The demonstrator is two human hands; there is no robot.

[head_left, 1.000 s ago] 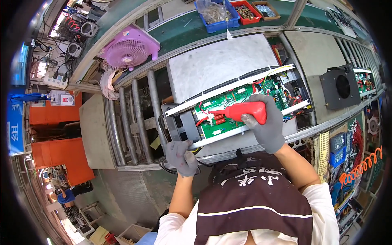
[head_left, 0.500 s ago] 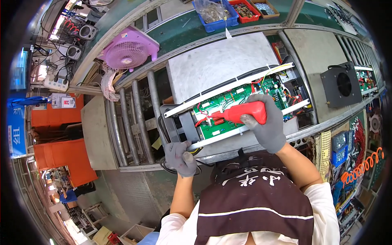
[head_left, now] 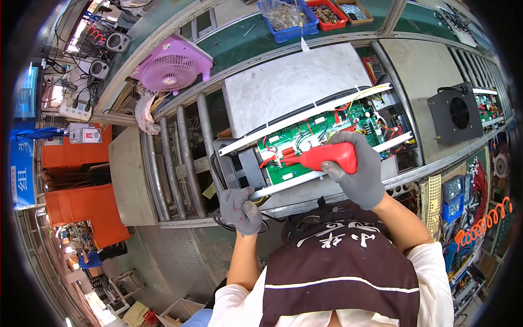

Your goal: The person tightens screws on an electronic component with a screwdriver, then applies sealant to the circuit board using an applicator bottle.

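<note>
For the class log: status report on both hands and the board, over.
Right hand gripping red power screwdriver, tip on green circuit board. Left hand on chassis near rail. Loose wires around tip.

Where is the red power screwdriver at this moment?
In the head view, right of centre, the red power screwdriver is gripped in the gloved right hand, its tip over the green circuit board of the open metal chassis.

Circuit board [head_left: 321,139] sits mid-frame inside the open metal chassis [head_left: 283,92], screwdriver [head_left: 327,156] lying over it; fan [head_left: 173,68] upper left, parts bins [head_left: 305,13] along the top (boxed fan unit [head_left: 456,113] far right).
</note>
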